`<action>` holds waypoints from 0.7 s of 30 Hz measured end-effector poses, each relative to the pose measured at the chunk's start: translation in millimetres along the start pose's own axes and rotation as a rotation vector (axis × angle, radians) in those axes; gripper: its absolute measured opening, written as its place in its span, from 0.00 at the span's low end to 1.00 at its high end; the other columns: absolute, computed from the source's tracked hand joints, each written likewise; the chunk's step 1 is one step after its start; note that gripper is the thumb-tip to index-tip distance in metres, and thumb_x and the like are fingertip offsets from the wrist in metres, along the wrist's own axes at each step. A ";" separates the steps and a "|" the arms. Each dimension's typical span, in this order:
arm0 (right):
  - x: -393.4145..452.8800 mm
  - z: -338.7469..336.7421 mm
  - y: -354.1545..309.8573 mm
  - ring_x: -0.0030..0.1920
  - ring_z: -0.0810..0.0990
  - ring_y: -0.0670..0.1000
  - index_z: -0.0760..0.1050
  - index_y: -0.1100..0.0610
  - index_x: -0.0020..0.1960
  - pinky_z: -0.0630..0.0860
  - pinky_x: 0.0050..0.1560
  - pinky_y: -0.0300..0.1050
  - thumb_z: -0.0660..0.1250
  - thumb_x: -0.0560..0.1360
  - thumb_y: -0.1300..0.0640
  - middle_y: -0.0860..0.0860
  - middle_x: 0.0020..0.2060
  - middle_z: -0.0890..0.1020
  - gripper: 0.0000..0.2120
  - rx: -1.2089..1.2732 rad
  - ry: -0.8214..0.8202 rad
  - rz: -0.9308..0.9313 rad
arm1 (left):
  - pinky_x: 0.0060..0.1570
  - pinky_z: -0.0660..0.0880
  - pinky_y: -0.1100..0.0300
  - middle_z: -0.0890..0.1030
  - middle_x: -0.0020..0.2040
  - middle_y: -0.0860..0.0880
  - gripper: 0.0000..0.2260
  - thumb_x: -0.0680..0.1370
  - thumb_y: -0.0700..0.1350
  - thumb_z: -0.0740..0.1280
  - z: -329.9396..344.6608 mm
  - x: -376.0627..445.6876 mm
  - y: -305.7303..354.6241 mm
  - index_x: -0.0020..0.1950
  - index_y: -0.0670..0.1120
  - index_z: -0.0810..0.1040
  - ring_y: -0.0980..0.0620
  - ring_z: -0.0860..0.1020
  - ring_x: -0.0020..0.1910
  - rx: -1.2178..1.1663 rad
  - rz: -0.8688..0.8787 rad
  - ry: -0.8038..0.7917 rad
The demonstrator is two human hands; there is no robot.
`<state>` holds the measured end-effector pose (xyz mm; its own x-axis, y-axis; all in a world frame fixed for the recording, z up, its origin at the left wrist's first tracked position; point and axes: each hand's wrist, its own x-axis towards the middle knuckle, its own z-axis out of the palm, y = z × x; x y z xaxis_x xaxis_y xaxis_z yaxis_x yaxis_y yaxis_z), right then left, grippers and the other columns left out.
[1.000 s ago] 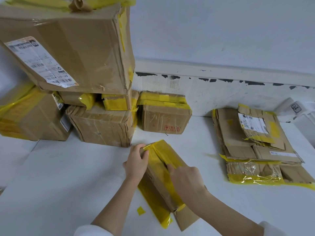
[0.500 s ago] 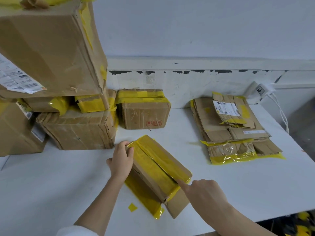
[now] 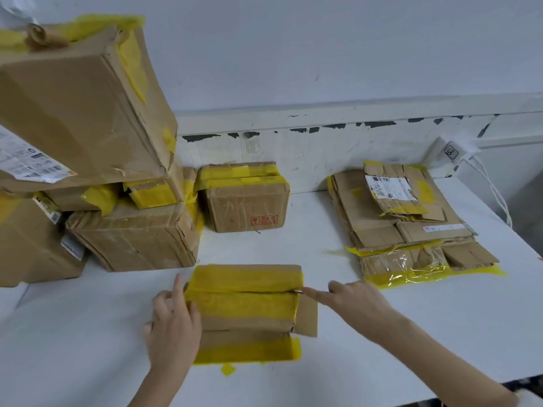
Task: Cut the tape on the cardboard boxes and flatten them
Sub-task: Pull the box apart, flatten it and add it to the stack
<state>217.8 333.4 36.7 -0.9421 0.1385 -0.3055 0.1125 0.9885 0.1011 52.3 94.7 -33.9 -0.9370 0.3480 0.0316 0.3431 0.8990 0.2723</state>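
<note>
Roughly midway, judging by the piles: flattened brown cardboard sheets with yellow tape scraps stacked at right on the white surface, while a heap of still-sealed brown cardboard boxes waits at left and a small sealed brown box with a red stamp sits against the back wall. Centred near the front edge, between both hands: a low brown cardboard box wrapped in yellow tape, lying flat, long axis running left to right, parallel with the surface's front edge, top seam facing up, one short end toward each hand, a loose flap sticking out at its right end. Left hand braced against the left end, fingers curled over that edge, index finger raised. Right hand at the right end of the seam, pinching a thin metal blade, tip touching the tape at the seam; what sort of tool, too small to tell. Seam tape across the top apparently uncut as yet, so slitting, opening and pressing flat likely remain for this box, then the whole left heap.
</note>
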 end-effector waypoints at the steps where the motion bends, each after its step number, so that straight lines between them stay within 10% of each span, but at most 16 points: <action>1: 6.8 2.3 5.7 0.48 0.78 0.58 0.39 0.40 0.75 0.64 0.34 0.46 0.56 0.74 0.71 0.54 0.53 0.72 0.43 0.017 0.009 -0.009 | 0.37 0.72 0.48 0.75 0.54 0.36 0.22 0.73 0.41 0.66 -4.9 -2.4 -4.8 0.67 0.41 0.73 0.37 0.77 0.41 0.068 0.039 0.027; 4: 26.0 8.5 17.1 0.46 0.77 0.57 0.39 0.38 0.75 0.58 0.26 0.44 0.56 0.73 0.73 0.52 0.49 0.69 0.45 0.026 0.026 -0.052 | 0.50 0.73 0.40 0.72 0.67 0.39 0.31 0.65 0.39 0.73 -16.1 11.7 -2.1 0.68 0.40 0.72 0.37 0.75 0.58 0.149 0.296 -0.025; 6: 32.5 15.5 24.6 0.46 0.76 0.56 0.40 0.37 0.75 0.59 0.27 0.45 0.54 0.73 0.73 0.51 0.48 0.69 0.44 0.037 0.036 -0.078 | 0.72 0.52 0.44 0.55 0.77 0.51 0.31 0.74 0.41 0.65 -17.3 28.7 13.7 0.75 0.47 0.59 0.49 0.53 0.76 0.126 0.478 -0.165; 8: 35.2 23.1 32.1 0.47 0.75 0.55 0.42 0.37 0.75 0.63 0.33 0.45 0.53 0.73 0.73 0.51 0.48 0.69 0.43 0.078 0.036 -0.104 | 0.71 0.33 0.54 0.42 0.74 0.62 0.25 0.81 0.49 0.53 -7.3 43.1 28.4 0.76 0.55 0.48 0.59 0.38 0.74 0.105 0.556 -0.236; 14: 29.7 62.9 37.9 0.45 0.76 0.52 0.42 0.29 0.71 0.69 0.38 0.43 0.53 0.76 0.67 0.46 0.50 0.73 0.39 0.424 0.139 -0.087 | 0.55 0.73 0.48 0.76 0.62 0.52 0.35 0.78 0.63 0.34 0.2 33.5 41.2 0.71 0.50 0.69 0.47 0.76 0.57 0.251 0.525 -0.210; 21: 57.1 68.0 27.7 0.29 0.72 0.43 0.76 0.46 0.60 0.68 0.33 0.43 0.56 0.81 0.58 0.44 0.27 0.74 0.14 1.152 0.313 0.364 | 0.51 0.73 0.45 0.80 0.56 0.46 0.30 0.75 0.60 0.44 1.4 12.6 63.4 0.67 0.49 0.75 0.41 0.78 0.52 0.234 0.134 -0.187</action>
<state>188.6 372.8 -42.3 -0.8153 0.5505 -0.1797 0.4443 0.3957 -0.8038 62.4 156.5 -17.6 -0.8613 0.4910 -0.1306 0.4891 0.8709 0.0484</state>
